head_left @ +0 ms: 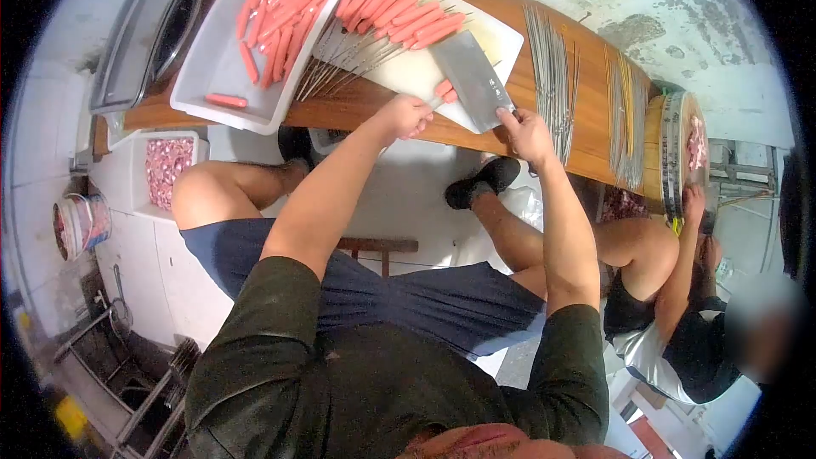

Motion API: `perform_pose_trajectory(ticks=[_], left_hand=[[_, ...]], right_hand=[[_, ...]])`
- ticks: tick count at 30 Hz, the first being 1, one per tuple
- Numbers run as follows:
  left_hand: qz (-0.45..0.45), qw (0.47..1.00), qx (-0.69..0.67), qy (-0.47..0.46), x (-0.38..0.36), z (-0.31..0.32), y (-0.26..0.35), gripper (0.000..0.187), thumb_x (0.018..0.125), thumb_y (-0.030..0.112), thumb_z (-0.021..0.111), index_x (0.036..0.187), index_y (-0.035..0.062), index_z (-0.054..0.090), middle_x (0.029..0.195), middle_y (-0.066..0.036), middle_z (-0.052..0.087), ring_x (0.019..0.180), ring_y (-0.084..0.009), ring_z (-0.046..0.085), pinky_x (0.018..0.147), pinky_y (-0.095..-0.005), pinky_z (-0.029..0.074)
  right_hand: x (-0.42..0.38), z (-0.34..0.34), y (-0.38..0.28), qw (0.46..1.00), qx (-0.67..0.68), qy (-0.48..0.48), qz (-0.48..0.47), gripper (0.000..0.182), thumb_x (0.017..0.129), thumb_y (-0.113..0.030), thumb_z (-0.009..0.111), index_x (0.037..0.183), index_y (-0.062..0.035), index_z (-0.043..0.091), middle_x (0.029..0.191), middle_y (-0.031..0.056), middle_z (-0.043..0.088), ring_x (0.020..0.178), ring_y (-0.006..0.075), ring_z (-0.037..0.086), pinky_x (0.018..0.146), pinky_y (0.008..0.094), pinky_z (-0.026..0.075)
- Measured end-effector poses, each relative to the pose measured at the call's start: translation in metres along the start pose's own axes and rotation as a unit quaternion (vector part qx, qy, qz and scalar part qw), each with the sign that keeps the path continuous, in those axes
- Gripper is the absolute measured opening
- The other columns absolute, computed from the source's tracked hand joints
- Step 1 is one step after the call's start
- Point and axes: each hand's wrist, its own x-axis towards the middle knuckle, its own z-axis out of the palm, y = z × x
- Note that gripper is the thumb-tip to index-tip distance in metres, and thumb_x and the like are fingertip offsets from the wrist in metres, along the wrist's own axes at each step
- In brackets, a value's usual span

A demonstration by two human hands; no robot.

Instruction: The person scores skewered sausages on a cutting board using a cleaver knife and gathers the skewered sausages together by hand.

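Note:
My right hand (pixel 529 134) is closed round the handle of a wide cleaver (pixel 470 76), whose blade lies over the white cutting board (pixel 501 44). My left hand (pixel 403 117) is closed on a skewer at the board's front edge. A short pink sausage (pixel 444 92) is at the end of that skewer, beside the blade. Several skewered sausages (pixel 408 15) lie in a row along the back of the board, their metal skewers (pixel 353 58) fanned toward the front left. Left of the board, a white bin (pixel 200 76) holds more pink sausages (pixel 289 17).
Metal skewers (pixel 551 76) and a second bundle (pixel 626 119) lie on the wooden table (pixel 591 47). Dark trays (pixel 140 34) stand at the left. A tub of diced meat (pixel 170 166) sits below. At right, another person (pixel 680 323) sits by a round block (pixel 671 149) with meat.

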Motion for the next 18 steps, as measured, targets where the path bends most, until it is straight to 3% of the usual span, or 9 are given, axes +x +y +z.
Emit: perform_pose_trajectory(ticks=[7,11,14,15,18], left_hand=[[-0.013,1.000,-0.019,0.003,0.003,0.001,-0.002,0.020,0.096,0.023,0.053,0.088,0.0045,0.056,0.061,0.000,0.047,0.044,-0.0096,0.040,0.039,-0.0257,0.030],[-0.029,0.999,-0.033,-0.017,0.005,-0.002,-0.002,0.020,0.095,0.023,0.053,0.087,0.0054,0.055,0.061,0.001,0.046,0.044,-0.0094,0.039,0.039,-0.0261,0.029],[-0.033,0.999,-0.032,-0.020,0.002,-0.001,0.003,0.019,0.095,0.023,0.053,0.087,0.0054,0.054,0.061,0.001,0.045,0.044,-0.0093,0.038,0.039,-0.0263,0.029],[-0.034,0.999,-0.029,-0.016,0.002,-0.001,0.002,0.019,0.095,0.023,0.053,0.087,0.0055,0.054,0.061,0.001,0.045,0.044,-0.0093,0.038,0.039,-0.0263,0.029],[-0.035,0.999,-0.025,-0.011,0.005,-0.001,-0.002,0.019,0.095,0.022,0.053,0.087,0.0056,0.054,0.061,0.001,0.045,0.044,-0.0091,0.038,0.039,-0.0262,0.029]], right_hand=[[-0.003,0.002,-0.009,0.994,-0.108,0.023,-0.014,0.051,0.089,-0.046,0.062,0.091,0.0046,0.069,0.080,0.0213,0.069,0.077,0.0336,0.067,0.076,0.0392,0.051],[-0.011,-0.005,0.022,0.990,-0.131,-0.006,-0.057,0.052,0.089,-0.046,0.062,0.090,0.0052,0.069,0.080,0.0250,0.067,0.079,0.0392,0.065,0.077,0.0420,0.050],[-0.005,-0.014,0.034,0.989,-0.141,-0.022,-0.026,0.053,0.090,-0.047,0.061,0.089,0.0055,0.068,0.081,0.0245,0.067,0.079,0.0384,0.065,0.076,0.0419,0.050],[-0.013,-0.016,0.014,0.997,-0.069,-0.042,0.003,0.053,0.090,-0.047,0.060,0.089,0.0055,0.068,0.080,0.0240,0.067,0.078,0.0379,0.065,0.075,0.0415,0.050],[0.004,-0.008,0.007,0.995,-0.096,0.032,-0.017,0.054,0.090,-0.047,0.059,0.091,0.0052,0.069,0.081,0.0237,0.068,0.079,0.0378,0.066,0.076,0.0408,0.050]])
